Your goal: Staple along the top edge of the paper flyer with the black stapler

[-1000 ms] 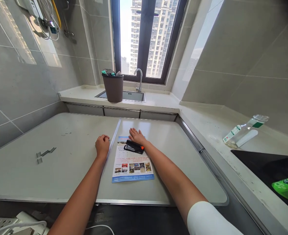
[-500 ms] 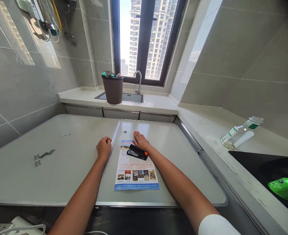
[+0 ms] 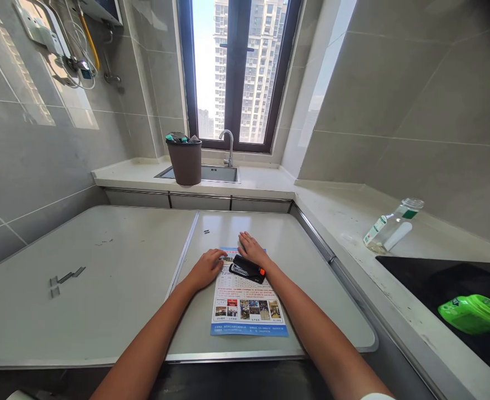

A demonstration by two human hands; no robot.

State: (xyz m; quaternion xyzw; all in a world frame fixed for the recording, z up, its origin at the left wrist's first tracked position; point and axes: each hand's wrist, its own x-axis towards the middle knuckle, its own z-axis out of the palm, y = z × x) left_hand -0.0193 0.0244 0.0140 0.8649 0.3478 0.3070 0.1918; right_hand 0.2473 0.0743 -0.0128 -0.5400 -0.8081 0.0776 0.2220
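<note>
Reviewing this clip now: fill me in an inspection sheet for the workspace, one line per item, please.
Surface: two pale panels meeting at a seam.
Job's things: black stapler with an orange end, lying on a printed leaflet.
Clutter: small grey strips on the left panel; two dark strips beyond the leaflet.
Hands: left hand at the leaflet's left edge, its grip unclear; right hand spread at the far right corner, just beyond the stapler.
Cables: white cables and a yellow hose on the left wall.
Surroundings: brown bucket by the sink, window behind; clear bottle and green package at right.
</note>
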